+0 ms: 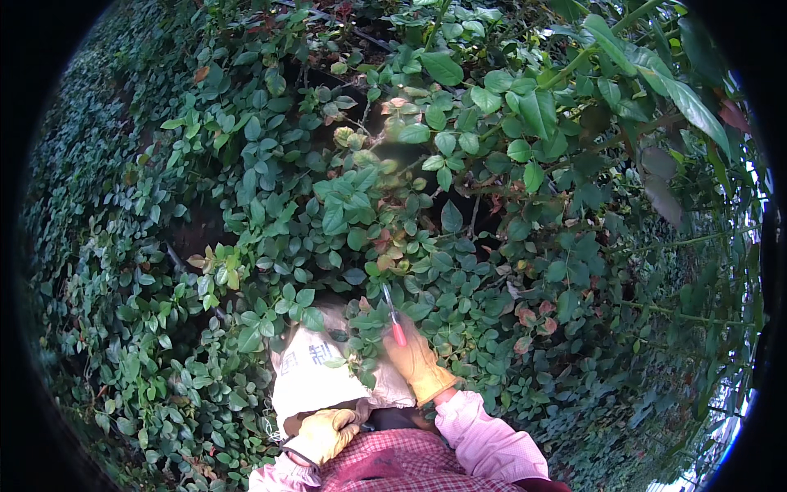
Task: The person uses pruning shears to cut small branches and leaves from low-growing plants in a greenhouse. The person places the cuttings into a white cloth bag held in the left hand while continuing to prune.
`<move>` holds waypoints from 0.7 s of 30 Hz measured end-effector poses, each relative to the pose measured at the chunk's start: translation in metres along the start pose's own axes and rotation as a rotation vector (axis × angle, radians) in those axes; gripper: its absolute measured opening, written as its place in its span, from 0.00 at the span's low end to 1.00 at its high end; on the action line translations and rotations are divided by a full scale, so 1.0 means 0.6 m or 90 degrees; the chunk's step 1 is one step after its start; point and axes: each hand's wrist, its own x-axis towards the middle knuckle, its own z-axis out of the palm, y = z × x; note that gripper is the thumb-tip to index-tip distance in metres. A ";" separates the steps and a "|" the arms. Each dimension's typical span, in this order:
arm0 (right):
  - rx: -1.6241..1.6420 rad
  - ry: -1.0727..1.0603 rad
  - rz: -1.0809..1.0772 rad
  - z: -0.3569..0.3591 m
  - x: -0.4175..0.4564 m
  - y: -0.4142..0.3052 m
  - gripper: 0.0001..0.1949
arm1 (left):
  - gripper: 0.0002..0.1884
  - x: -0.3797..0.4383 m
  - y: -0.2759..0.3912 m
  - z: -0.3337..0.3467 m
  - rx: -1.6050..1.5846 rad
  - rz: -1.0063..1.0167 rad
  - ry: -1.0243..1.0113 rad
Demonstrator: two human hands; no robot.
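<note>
My right hand (413,364), in a yellow work glove, grips a pair of pruning shears (398,332) with a red handle. Their metal blade points away from me into the rose leaves. Before my waist hangs a white cloth-like sack (320,386) that bears dark writing. My left hand (326,435), gloved in yellow too, is curled on the near edge of the sack. Leafy rose shoots (363,353) lie across the sack's right part, just left of my right hand. What the sack holds is hidden.
Dense rose foliage (246,160) surrounds me on all sides. Tall leafy stems (569,67) reach close to the camera at the upper right. A dark pipe or hose (178,259) shows through the leaves on the left. Dry, yellowed leaves (393,114) stand ahead.
</note>
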 end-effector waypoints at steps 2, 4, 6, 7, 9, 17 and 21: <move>0.136 -0.079 0.139 -0.043 0.012 -0.015 0.15 | 0.15 0.007 0.020 -0.009 0.105 -0.092 -0.025; 0.300 -0.105 0.264 -0.107 0.025 -0.089 0.16 | 0.16 0.020 0.034 -0.030 0.138 -0.103 -0.072; 0.492 -0.089 0.207 -0.139 0.030 -0.085 0.22 | 0.17 0.035 0.065 -0.055 0.169 -0.111 -0.114; 0.606 -0.063 0.170 -0.152 0.036 -0.087 0.25 | 0.18 0.046 0.093 -0.077 0.188 -0.120 -0.135; 0.796 -0.104 0.161 -0.182 0.053 -0.077 0.31 | 0.22 0.070 0.167 -0.129 -0.031 0.011 0.017; 1.151 -0.204 0.013 -0.243 0.138 -0.096 0.28 | 0.16 0.293 0.342 -0.235 0.080 0.345 0.418; 1.163 -0.174 0.082 -0.251 0.155 -0.087 0.25 | 0.17 0.398 0.418 -0.254 0.167 0.432 0.494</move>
